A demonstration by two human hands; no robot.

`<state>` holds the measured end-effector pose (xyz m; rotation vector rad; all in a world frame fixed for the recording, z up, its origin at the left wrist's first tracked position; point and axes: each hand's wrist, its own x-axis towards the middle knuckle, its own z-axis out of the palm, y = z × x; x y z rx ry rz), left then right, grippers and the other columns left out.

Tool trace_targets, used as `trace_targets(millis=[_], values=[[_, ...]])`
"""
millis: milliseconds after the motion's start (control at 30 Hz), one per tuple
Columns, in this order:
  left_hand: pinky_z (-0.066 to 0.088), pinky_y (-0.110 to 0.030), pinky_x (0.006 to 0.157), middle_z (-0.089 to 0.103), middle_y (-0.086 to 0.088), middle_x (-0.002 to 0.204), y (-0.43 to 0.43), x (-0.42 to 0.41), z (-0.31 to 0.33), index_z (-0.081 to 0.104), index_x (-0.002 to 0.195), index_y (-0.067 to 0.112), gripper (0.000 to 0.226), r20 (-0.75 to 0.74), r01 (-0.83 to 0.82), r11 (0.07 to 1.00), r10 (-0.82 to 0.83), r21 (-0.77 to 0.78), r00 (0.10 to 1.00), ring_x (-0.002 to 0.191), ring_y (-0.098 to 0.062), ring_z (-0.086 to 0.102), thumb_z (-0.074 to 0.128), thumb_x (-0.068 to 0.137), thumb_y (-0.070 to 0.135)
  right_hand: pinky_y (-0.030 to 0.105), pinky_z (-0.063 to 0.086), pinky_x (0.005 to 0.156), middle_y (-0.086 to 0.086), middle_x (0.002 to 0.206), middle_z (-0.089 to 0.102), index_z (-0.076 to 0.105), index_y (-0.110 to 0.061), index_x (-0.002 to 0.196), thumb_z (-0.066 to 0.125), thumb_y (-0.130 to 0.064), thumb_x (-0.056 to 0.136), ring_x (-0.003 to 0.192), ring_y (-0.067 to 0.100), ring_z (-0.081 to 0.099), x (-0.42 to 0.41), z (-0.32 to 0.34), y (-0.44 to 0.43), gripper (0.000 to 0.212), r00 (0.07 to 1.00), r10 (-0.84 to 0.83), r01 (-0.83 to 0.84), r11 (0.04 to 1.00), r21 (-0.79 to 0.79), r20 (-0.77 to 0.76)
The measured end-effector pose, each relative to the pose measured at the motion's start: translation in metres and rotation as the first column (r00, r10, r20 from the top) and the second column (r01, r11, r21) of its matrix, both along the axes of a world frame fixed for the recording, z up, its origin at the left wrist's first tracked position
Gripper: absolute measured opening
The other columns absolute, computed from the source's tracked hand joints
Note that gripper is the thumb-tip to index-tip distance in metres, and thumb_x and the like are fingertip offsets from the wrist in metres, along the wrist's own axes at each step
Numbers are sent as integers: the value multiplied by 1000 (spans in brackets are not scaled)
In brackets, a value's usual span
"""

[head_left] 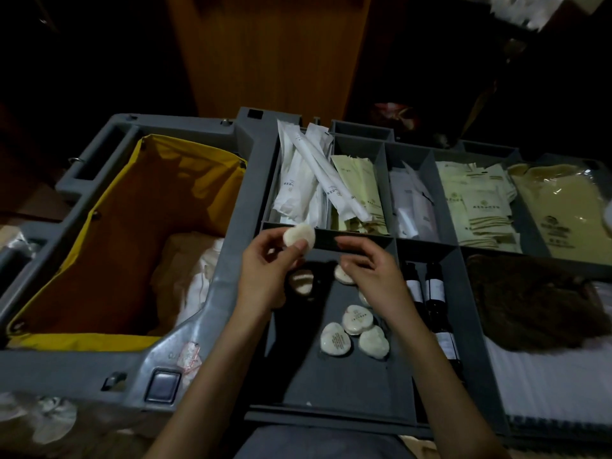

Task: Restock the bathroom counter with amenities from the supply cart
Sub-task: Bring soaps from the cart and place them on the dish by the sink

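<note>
Supply cart (212, 319), moulded in grey plastic, is shown matt and scuffed pale along its edges. Its bag (109, 200) is made of yellow cloth with a dull sheen and is set with small metal eyelets. The heart-shaped soaps (334, 339) are wrapped in smooth, glossy white film. The round soap (299, 235) is seen in a duller white wrap. The long sachets (304, 180) and the pale green packets (477, 207) are packed in matt paper. The dark bottles (433, 289) are shown glossy, with paper labels. A brown mass (530, 299) is seen rough and fibrous. Grained wood panelling (271, 51) is shown behind.
</note>
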<state>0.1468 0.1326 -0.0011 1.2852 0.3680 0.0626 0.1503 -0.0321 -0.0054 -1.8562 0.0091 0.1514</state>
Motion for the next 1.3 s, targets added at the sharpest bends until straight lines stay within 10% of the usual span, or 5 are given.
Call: trace_targets(millis=[133, 400, 800, 1033, 1300], values=[[57, -23, 72, 69, -8, 92, 4, -1, 1, 63, 99, 8, 16, 64, -54, 998, 52, 26, 997, 80, -12, 67, 67, 85, 2, 36, 47, 95, -1, 121, 58, 61, -20, 123, 69, -18, 86, 110, 15, 57, 5, -7, 19, 38, 962, 243, -142, 833, -535, 122], [55, -19, 68, 69, -5, 90, 4, -3, 4, 63, 94, 15, 16, 100, -85, 996, 82, 19, 992, 78, -8, 68, 67, 84, 2, 40, 39, 98, 9, 125, 48, 51, -14, 124, 60, -34, 87, 118, 29, 46, 6, -5, 50, 43, 940, 321, -253, 437, -863, -113], [57, -25, 76, 70, -5, 93, 3, -3, 1, 63, 101, 10, 18, 73, -49, 997, 44, 60, 996, 82, -13, 68, 68, 85, 7, 31, 44, 72, 5, 102, 67, 57, -14, 106, 70, -13, 79, 95, 22, 62, -1, -10, 34, 30, 973, 231, -188, 784, -592, -3], [56, -28, 79, 68, -18, 102, 1, -4, -4, 63, 109, 0, 25, 73, 12, 995, -19, 97, 997, 88, -21, 66, 68, 85, 5, 37, 52, 72, -2, 87, 65, 61, -20, 112, 71, -21, 79, 84, 20, 63, -10, -12, 23, 35, 955, 295, -254, 725, -640, -44], [54, -20, 71, 70, -10, 98, -4, -3, -8, 64, 105, 4, 23, 81, 68, 995, -74, 71, 994, 86, -15, 68, 70, 83, 6, 29, 41, 93, 4, 127, 54, 55, -16, 131, 69, -10, 85, 116, 22, 53, 1, -6, -9, 49, 977, 172, -36, 705, -708, 122]])
